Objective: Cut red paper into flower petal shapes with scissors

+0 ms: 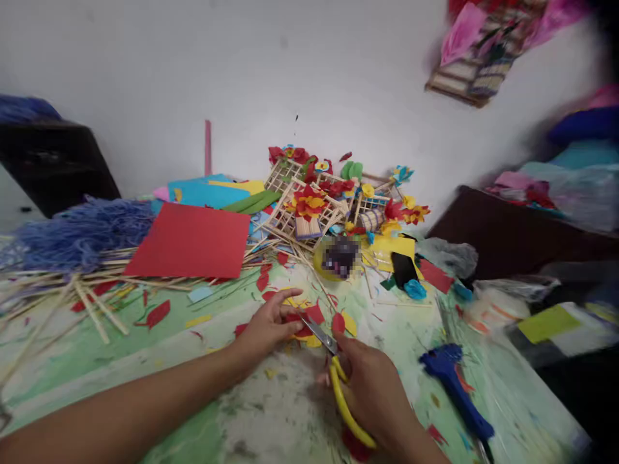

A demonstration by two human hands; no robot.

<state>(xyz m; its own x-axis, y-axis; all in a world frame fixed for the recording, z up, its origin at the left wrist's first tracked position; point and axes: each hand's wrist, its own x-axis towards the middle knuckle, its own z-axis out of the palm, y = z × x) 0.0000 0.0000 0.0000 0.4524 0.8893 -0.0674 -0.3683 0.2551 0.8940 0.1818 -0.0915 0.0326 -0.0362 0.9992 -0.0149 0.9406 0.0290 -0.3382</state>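
My right hand [374, 393] grips yellow-handled scissors [338, 380], their blades pointing up-left into a small red paper piece [309, 317]. My left hand [268, 325] pinches that red piece from the left, resting on the green mat [145, 361]. Yellow and red paper cut-outs [343, 322] lie right around the scissor tips.
A red paper sheet [191, 240] lies behind on wooden sticks [87, 290], beside blue yarn [77, 232]. Stick-frame crafts with paper flowers [319, 200] are piled at the back by the wall. A blue glue gun [457, 390] lies to my right, a black phone [402, 267] further back.
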